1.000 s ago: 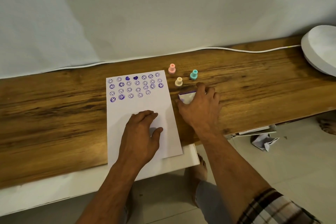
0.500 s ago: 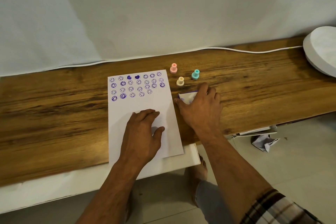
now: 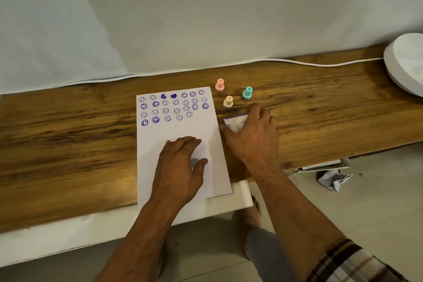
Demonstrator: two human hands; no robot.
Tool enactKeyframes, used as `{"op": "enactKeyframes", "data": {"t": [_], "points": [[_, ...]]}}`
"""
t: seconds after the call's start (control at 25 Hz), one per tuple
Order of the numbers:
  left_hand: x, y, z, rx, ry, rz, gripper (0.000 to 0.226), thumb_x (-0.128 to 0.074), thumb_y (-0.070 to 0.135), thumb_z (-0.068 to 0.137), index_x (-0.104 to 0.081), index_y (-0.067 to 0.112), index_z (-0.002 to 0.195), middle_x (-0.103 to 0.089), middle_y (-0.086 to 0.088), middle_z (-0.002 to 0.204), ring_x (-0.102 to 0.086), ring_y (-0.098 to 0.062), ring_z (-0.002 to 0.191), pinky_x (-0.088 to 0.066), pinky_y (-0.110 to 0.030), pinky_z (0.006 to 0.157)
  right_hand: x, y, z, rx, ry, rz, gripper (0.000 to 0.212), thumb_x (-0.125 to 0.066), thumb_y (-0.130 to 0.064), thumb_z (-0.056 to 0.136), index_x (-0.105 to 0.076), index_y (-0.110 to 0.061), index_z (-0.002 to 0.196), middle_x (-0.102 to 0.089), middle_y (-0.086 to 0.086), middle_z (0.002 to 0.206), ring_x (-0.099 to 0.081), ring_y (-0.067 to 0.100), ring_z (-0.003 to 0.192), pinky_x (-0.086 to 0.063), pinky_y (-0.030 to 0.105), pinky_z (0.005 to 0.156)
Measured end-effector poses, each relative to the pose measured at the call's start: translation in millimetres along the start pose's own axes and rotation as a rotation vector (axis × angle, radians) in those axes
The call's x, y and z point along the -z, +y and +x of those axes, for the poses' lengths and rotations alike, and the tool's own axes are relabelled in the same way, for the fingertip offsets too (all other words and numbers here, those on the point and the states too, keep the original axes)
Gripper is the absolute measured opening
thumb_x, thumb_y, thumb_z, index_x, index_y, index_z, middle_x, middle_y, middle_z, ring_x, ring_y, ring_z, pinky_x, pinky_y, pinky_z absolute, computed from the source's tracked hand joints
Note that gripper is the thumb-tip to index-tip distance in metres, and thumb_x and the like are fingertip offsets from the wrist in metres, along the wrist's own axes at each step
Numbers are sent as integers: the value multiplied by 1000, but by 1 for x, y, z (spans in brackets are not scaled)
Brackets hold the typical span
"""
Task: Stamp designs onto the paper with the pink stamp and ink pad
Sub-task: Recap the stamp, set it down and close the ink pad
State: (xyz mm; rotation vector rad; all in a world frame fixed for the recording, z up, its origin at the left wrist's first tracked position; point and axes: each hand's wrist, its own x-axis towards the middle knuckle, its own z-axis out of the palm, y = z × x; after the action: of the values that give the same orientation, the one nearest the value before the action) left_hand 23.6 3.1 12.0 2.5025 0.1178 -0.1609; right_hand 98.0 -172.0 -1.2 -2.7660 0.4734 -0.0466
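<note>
Head view looks down on a long wooden tabletop (image 3: 68, 139) with dark grain, and behind it a pale cloth backdrop (image 3: 160, 18) fills the whole upper scene. A white cable (image 3: 297, 62) snakes along the back edge of the wood toward a round white object (image 3: 405, 64) at the far right. Below the front edge there's tiled floor (image 3: 377, 208), with crumpled paper (image 3: 332, 178) lying on it and a bare foot (image 3: 251, 215) showing between the arms.

On the wood, the paper (image 3: 178, 130) lies flat, its near end hanging past the table edge, its top rows filled with purple smiley and heart prints. The left hand (image 3: 178, 167) presses down on it, palm flat, fingers loosely spread, gripping nothing. Just right of the sheet, the right hand (image 3: 251, 137) covers the ink pad (image 3: 234, 122), fingers curled over its far edge and thumb at its near corner; only a white, purple-stained corner shows, so how firm the grip is, I cannot tell.

Beyond that hand stand three little stamps, all upright: the pink stamp (image 3: 220, 85) nearest the paper's top right corner, untouched, a cream stamp (image 3: 228, 101) just in front of it, and a teal stamp (image 3: 247, 93) to the right.
</note>
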Motion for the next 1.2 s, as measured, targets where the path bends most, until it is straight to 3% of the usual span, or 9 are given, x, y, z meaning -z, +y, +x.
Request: {"op": "enactKeyframes", "data": {"t": [0.76, 1.2], "points": [[1, 1, 1, -1, -11, -4, 53, -74, 38, 87, -62, 21, 136, -60, -2, 145, -55, -27, 133, -36, -46, 118, -1, 1, 1, 3, 2, -15, 89, -66, -75, 81, -40, -20, 146, -49, 12, 150, -45, 34, 137, -45, 50, 106], [-2, -2, 1, -16, -7, 15, 54, -73, 40, 88, -61, 23, 137, -60, -2, 145, -54, -26, 134, -28, -40, 120, -5, -1, -1, 21, -5, -59, 91, -63, -78, 82, -39, -21, 148, -48, 12, 151, -44, 33, 138, -43, 50, 108]]}}
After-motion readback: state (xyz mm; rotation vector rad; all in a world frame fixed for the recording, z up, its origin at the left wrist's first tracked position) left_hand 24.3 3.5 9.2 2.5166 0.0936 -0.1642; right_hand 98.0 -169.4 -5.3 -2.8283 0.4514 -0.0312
